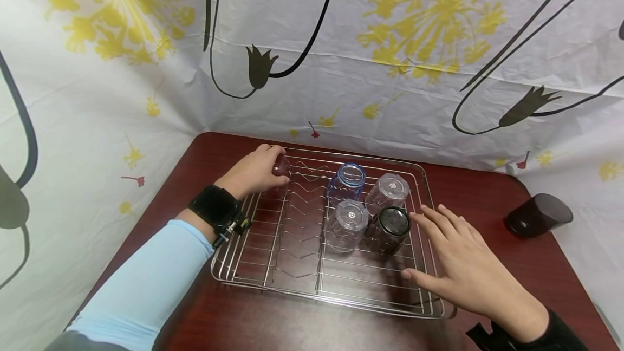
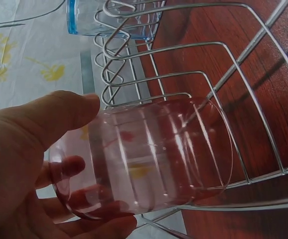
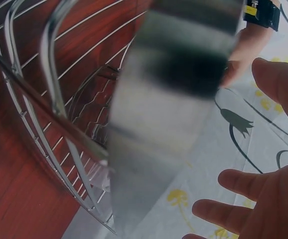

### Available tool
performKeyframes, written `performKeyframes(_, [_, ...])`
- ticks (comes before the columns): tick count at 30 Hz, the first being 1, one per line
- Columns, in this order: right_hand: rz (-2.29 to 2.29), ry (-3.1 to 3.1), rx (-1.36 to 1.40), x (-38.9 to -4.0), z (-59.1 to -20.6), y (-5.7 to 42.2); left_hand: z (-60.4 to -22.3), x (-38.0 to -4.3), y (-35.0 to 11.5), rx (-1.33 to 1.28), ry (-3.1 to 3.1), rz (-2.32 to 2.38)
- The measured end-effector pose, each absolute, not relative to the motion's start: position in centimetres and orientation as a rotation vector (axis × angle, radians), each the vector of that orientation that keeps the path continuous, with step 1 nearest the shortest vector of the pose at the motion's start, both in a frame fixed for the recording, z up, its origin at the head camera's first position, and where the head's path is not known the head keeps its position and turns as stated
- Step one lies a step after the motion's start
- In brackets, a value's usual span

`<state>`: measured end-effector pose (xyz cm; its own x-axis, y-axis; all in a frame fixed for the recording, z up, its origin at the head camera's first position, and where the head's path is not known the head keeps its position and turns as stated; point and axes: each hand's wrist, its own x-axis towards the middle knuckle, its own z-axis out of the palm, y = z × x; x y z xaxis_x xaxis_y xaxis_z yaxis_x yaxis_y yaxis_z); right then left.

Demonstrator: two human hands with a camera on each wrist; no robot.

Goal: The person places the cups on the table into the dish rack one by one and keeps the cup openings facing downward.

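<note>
My left hand grips a clear pinkish glass at the far left corner of the wire dish rack. In the left wrist view the thumb lies along one side of the glass and the fingers curl round its other side, beside the rack's wavy wire dividers. My right hand hovers over the rack's right edge with fingers spread and holds nothing. Its fingertips are close to an upside-down dark glass.
A blue-rimmed glass and two clear glasses, one at the back and one in front, stand upside down beside the dark one. Another dark glass lies on the red-brown table at right. A patterned cloth hangs behind.
</note>
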<state>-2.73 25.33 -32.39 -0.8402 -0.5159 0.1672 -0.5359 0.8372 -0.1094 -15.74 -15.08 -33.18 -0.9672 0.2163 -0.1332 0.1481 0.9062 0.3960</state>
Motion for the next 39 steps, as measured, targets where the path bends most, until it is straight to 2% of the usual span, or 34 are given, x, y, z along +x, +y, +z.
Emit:
performKeyframes(25, [0.239, -2.924, 0.813, -2.8, -33.0, 25.2, -33.0, -14.2, -15.0, 0.344, 2.877, 0.636])
performKeyframes(39, [0.312, -2.903, 0.839, -3.2, -33.3, 25.0, -29.9, -8.6, -13.6, 0.509, 3.135, 0.435])
